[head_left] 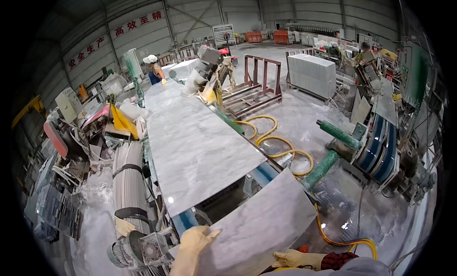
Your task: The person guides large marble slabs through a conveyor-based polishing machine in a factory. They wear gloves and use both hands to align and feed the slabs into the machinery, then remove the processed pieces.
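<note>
A grey-white marble slab [266, 219] tilts in front of me, its far edge close to the end of the conveyor. My left hand [195, 240], in a cream rubber glove, grips the slab's left edge with fingers over its face. Low on the right, my right hand [293, 259], gloved alike, holds the slab's near edge; part of its fingers is hidden. Beyond lies a longer marble slab [200, 142], flat on blue conveyor belts [264, 173]. Another cream glove [124, 226] shows beside the strip stack; I cannot tell whether it is worn.
A person in a white cap [154, 69] stands at the conveyor's far end. Strapped pale strips [128, 181] and a motor [133, 250] sit on the left. A yellow hose [290, 150] loops over wet floor on the right, near a green roller [321, 171] and another conveyor [378, 147].
</note>
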`<state>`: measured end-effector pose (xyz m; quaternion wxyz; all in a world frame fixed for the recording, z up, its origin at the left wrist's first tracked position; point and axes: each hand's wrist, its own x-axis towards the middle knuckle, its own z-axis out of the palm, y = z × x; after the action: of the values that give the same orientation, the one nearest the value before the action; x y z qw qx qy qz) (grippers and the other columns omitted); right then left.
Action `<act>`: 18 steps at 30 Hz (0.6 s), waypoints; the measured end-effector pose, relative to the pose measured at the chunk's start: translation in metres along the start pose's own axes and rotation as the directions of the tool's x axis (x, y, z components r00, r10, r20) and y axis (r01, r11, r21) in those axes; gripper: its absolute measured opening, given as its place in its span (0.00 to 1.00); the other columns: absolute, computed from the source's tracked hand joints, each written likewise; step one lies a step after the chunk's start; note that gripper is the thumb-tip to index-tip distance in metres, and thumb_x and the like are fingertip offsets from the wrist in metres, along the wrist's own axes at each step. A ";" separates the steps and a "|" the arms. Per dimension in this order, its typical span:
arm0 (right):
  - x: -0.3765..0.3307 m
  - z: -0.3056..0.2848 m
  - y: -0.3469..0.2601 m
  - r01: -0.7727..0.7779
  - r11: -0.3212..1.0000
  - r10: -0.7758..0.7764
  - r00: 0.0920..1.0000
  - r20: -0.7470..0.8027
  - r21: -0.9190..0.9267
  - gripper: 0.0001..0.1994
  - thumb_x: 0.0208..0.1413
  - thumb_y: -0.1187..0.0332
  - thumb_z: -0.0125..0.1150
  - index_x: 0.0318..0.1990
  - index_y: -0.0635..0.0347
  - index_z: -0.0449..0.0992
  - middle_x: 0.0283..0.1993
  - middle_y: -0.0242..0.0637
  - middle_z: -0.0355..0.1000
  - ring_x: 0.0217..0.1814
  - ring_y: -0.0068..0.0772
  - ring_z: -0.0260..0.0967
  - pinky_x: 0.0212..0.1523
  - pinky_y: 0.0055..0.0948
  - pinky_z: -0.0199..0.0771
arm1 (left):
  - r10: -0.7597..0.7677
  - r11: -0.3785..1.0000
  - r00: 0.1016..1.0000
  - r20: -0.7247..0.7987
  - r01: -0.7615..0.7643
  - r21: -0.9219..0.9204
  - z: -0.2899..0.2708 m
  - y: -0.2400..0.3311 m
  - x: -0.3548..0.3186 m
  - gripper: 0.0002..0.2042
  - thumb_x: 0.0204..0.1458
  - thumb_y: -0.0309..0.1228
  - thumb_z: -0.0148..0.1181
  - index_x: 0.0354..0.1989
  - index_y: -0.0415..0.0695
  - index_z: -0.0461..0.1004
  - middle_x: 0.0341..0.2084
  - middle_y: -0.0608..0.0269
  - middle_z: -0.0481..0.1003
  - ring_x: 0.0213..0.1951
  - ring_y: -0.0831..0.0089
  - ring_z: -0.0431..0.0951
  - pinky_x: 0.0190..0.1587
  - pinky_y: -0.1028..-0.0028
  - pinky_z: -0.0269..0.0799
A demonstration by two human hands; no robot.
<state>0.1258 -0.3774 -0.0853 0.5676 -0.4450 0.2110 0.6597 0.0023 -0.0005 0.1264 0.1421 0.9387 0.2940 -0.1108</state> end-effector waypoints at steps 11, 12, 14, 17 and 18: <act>-0.036 -0.090 -0.069 0.507 0.803 -0.537 0.844 -0.009 -0.313 0.21 0.69 0.63 0.69 0.57 0.77 0.79 0.51 0.43 0.84 0.51 0.37 0.81 0.55 0.35 0.80 | -0.120 0.908 0.938 -0.325 -0.029 -0.419 -0.021 0.123 -0.010 0.23 0.51 0.47 0.80 0.36 0.35 0.84 0.19 0.59 0.75 0.23 0.68 0.73 0.30 0.63 0.68; -0.054 -0.102 -0.091 0.518 0.788 -0.554 0.832 -0.017 -0.334 0.21 0.69 0.64 0.69 0.57 0.76 0.79 0.54 0.43 0.83 0.53 0.36 0.80 0.57 0.35 0.79 | -0.119 0.853 0.915 -0.385 -0.104 -0.511 -0.004 0.139 -0.003 0.23 0.51 0.47 0.80 0.34 0.35 0.83 0.19 0.57 0.75 0.22 0.68 0.70 0.30 0.64 0.67; -0.117 -0.108 -0.143 0.670 0.706 -0.677 0.734 0.061 -0.228 0.22 0.68 0.64 0.69 0.62 0.71 0.78 0.60 0.43 0.80 0.58 0.34 0.77 0.57 0.35 0.78 | -0.116 0.709 0.860 -0.498 -0.279 -0.647 0.033 0.162 0.023 0.24 0.51 0.47 0.81 0.32 0.34 0.81 0.20 0.54 0.73 0.22 0.67 0.66 0.30 0.66 0.67; -0.176 -0.165 -0.192 0.769 0.569 -0.816 0.572 -0.084 -0.292 0.24 0.68 0.60 0.68 0.63 0.68 0.77 0.57 0.40 0.79 0.55 0.34 0.76 0.58 0.38 0.77 | -0.071 0.699 0.877 -0.475 -0.296 -0.651 0.063 0.250 0.060 0.21 0.59 0.41 0.76 0.38 0.30 0.84 0.24 0.68 0.78 0.29 0.79 0.72 0.32 0.72 0.67; -0.189 -0.182 -0.203 0.848 0.458 -0.889 0.430 -0.158 -0.266 0.28 0.66 0.58 0.70 0.62 0.73 0.76 0.58 0.45 0.79 0.56 0.35 0.77 0.58 0.35 0.77 | -0.056 0.683 0.925 -0.376 -0.239 -0.691 0.069 0.282 0.070 0.20 0.61 0.41 0.74 0.38 0.30 0.84 0.24 0.68 0.78 0.29 0.79 0.72 0.33 0.72 0.67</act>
<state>0.3713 -0.5723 0.0235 0.7566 -0.6165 -0.0212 0.2169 0.2146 -0.2087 0.0986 0.4492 0.8224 0.2866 0.1992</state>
